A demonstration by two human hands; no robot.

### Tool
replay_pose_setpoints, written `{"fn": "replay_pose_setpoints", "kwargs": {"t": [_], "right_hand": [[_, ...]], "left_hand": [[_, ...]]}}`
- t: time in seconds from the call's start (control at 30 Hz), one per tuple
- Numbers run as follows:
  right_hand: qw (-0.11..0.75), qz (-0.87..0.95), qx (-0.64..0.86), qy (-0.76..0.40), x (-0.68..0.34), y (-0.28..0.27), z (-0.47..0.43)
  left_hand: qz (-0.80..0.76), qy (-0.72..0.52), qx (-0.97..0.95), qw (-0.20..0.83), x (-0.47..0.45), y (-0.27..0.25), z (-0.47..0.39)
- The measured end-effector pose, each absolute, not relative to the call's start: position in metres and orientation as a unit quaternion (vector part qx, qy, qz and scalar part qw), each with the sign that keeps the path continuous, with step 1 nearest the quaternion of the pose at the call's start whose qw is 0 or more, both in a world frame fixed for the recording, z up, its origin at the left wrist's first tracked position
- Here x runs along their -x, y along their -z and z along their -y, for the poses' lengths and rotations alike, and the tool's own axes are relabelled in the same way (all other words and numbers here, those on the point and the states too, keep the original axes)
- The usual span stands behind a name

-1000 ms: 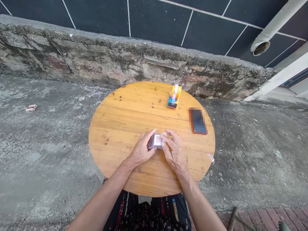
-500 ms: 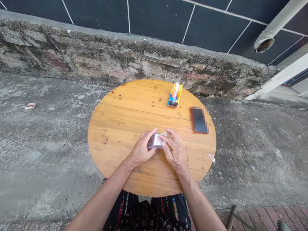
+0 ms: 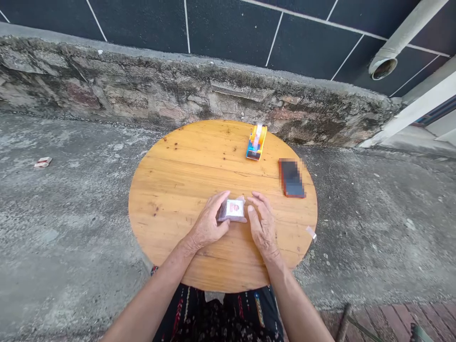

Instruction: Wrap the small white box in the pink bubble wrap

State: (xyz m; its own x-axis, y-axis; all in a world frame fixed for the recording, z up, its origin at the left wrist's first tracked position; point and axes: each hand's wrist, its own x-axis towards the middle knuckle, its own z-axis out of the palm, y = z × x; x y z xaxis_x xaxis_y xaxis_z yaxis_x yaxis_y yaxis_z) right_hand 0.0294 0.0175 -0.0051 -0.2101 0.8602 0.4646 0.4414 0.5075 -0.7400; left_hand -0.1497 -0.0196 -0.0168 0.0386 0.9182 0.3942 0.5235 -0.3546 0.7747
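Note:
A small flat packet point(image 3: 235, 208) in clear plastic wrap, with a white label marked in red, rests on the round wooden table point(image 3: 199, 175). My left hand point(image 3: 212, 218) grips its left end, fingers along the far side and thumb on the near side. Just off the packet's right end is my right hand point(image 3: 262, 223), its fingers apart and nothing in them. A bit of loose clear wrap sticks up at the packet's far right corner. What lies inside the wrap I cannot make out.
A yellow and blue tape dispenser point(image 3: 256, 142) stands near the table's far edge. To the right lies a dark, blurred-out flat object point(image 3: 292, 178) with a red-orange edge. A strip of tape point(image 3: 311, 233) hangs at the right rim. Beyond the table runs a stone wall base point(image 3: 178, 97).
My right hand has come off the packet and moved slightly right, its fingers now apart. The label shows more fully. My left hand keeps its hold.

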Motion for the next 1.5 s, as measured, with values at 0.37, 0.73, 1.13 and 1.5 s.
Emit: {"fn": "replay_pose_setpoints", "kwargs": {"t": [0.37, 0.73, 1.13, 1.5], "right_hand": [[0.464, 0.723, 0.449, -0.245, -0.035, 0.011, -0.015], [0.420, 0.701, 0.455, -0.353, -0.030, 0.011, -0.010], [0.427, 0.716, 0.473, -0.286, -0.036, 0.017, -0.014], [0.377, 0.823, 0.395, -0.154, -0.030, -0.009, -0.023]], "left_hand": [[-0.514, -0.463, -0.675, 0.258, 0.152, 0.016, 0.024], [-0.528, -0.469, -0.658, 0.261, 0.150, 0.017, 0.023], [-0.519, -0.479, -0.657, 0.264, 0.151, 0.018, 0.023], [-0.491, -0.500, -0.656, 0.279, 0.151, 0.019, 0.022]]}}
